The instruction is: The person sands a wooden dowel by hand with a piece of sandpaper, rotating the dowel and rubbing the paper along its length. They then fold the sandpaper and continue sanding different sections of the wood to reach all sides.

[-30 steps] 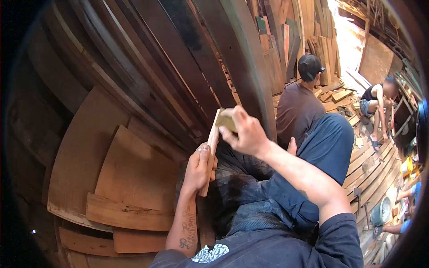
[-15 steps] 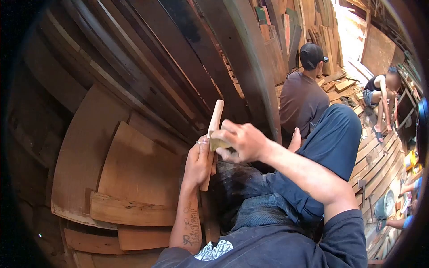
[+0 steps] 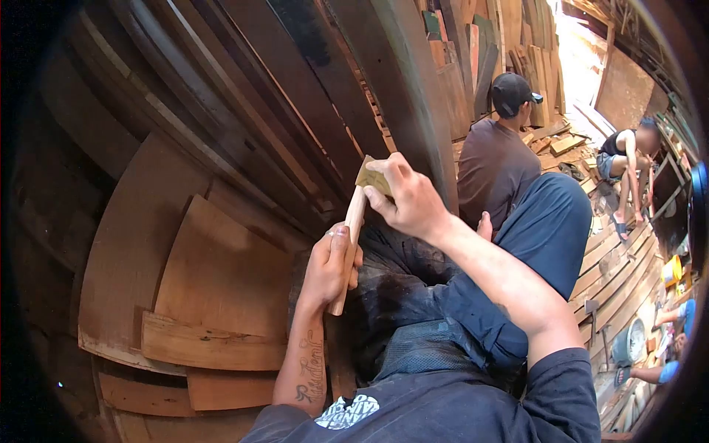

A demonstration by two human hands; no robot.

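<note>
My left hand (image 3: 329,264) is wrapped round the lower half of a pale wooden stick (image 3: 355,213), which stands nearly upright over my lap. My right hand (image 3: 410,196) pinches a folded piece of sandpaper (image 3: 367,175), yellowish-brown on the side that shows. The sandpaper lies against the top end of the stick and hides that tip. Below my left hand the bottom end of the stick shows, close to my dark trousers.
Dark planks (image 3: 310,81) lean in front of me, and wooden panels (image 3: 221,273) stand at the left. A person in a cap (image 3: 498,155) sits ahead with their back turned. Another person (image 3: 624,159) sits farther right. A bucket (image 3: 629,343) stands on the slatted floor at right.
My right hand has moved up along the stick with the sandpaper, from beside my left hand to the top end. My left hand keeps its hold.
</note>
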